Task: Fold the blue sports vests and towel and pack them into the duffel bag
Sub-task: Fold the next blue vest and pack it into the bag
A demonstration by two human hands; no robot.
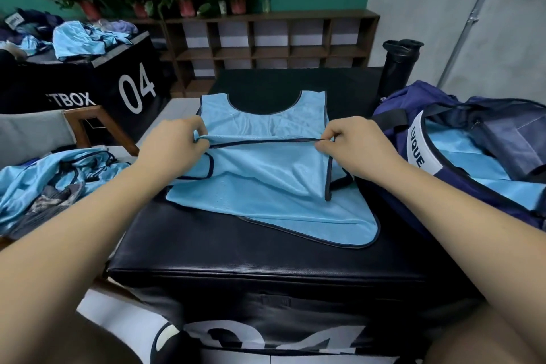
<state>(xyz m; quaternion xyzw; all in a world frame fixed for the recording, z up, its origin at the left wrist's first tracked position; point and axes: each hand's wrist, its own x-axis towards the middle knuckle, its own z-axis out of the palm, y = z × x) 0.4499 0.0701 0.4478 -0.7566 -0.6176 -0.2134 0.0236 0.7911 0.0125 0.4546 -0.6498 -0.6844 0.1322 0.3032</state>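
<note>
Left hand (174, 142) and right hand (353, 143): each grip clamped on the trimmed edge of the blue sports vest (266, 183). Vest lies on black padded box (236, 257), open duffel bag (425, 100) beside it.

The vest (266, 180) was light blue with dark navy trim. The box (266, 260) was black with white numerals, the duffel bag (413, 103) navy.

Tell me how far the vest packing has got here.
Done: blue fabric lies in the open duffel bag. In hand: left hand and right hand pinch a vest by its trim, mid-fold on the black box. Left: crumpled vests beside it, more on the far box.
</note>
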